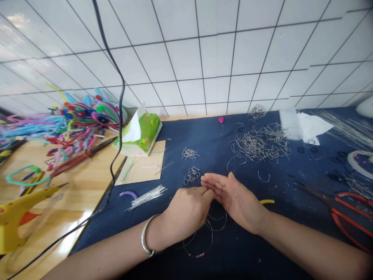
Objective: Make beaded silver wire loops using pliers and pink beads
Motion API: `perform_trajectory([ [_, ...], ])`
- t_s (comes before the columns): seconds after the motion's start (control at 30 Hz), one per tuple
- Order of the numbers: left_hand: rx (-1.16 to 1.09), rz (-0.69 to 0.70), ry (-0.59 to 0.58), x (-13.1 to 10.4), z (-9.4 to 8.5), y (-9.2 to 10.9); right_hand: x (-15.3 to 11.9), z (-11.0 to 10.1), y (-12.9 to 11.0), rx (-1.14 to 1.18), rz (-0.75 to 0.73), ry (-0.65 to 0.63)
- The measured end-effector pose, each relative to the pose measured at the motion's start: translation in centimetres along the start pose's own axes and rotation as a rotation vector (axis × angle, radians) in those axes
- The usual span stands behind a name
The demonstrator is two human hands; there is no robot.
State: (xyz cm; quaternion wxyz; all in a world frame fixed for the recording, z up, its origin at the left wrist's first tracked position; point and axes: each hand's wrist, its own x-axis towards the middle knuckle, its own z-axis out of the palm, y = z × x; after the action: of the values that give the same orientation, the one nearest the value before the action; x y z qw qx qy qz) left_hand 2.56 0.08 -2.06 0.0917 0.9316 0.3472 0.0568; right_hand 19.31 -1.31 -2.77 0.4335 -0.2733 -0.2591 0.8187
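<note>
My left hand, with a silver bangle on its wrist, is closed in a pinch on a thin wire. Loops of this beaded wire hang below the hand, with several small pink beads strung on the lowest part. Palm up and fingers stretched out, my right hand lies against the fingertips of the left. A small dark pink bead rests at its fingers. The wire's tip is hidden by the left fingers.
Tangled wire pieces lie on the dark blue cloth. Red-handled scissors are at the right. Straight wires, a tissue pack, a yellow glue gun and a black cable are at the left.
</note>
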Motion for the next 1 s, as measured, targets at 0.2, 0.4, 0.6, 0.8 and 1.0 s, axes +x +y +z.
perform_trajectory([
  [0.2, -0.521, -0.090, 0.003, 0.5, -0.6, -0.9, 0.3, -0.1, 0.0, 0.120, -0.011, 0.002],
  [0.4, -1.186, -0.219, -0.128, 1.1, -1.1, -1.7, 0.5, -0.2, -0.2, 0.141, 0.009, 0.039],
  [0.6, -1.478, -0.262, -0.098, 1.1, -1.0, -2.3, 0.6, 0.2, -0.3, 0.164, 0.022, 0.044],
  [0.8, -1.459, -0.377, 0.229, 1.2, -1.0, -2.9, 0.6, 0.6, -0.2, 0.150, 0.023, 0.047],
  [1.0, -1.455, -0.447, 0.427, 1.3, -1.2, -3.0, 1.0, 0.3, -0.2, 0.149, 0.052, 0.092],
])
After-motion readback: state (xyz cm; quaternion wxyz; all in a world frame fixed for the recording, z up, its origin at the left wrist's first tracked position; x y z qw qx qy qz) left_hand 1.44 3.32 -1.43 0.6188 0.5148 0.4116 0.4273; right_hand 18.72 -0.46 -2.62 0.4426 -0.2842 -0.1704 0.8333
